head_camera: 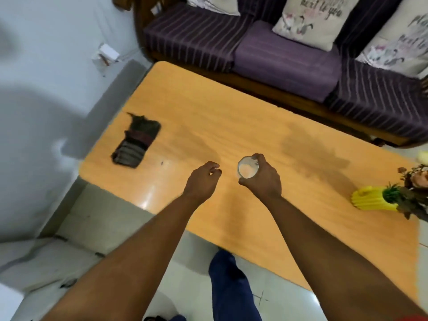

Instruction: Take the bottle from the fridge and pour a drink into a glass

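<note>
Head view, looking down over both forearms onto an orange wooden bench [231, 117].

Right hand [264, 176] wrapped around a clear glass [247, 170] — grip closed on it, fingers on the far side of the rim, thumb on the near side. Glass upright, seen from above, near the middle of the bench toward its near edge; pale inside, contents not clear; whether the base rests on the bench or sits just above it cannot be told.

Left hand [203, 179] just beside the glass, not touching it — fingers loosely curled, grip holding nothing, poised over the bench.

On the bench's left end, well apart from the hands, a dark folded cloth [136, 141]. At the right end, a yellow vase [372, 200] lying on its side with artificial flowers spilling toward the edge.

Beyond the bench, a purple striped sofa [278, 54] with printed cushions [315, 19]. Pale tiled floor [97, 228] to the left and below; a blue trouser leg [231, 290] at the near edge.
</note>
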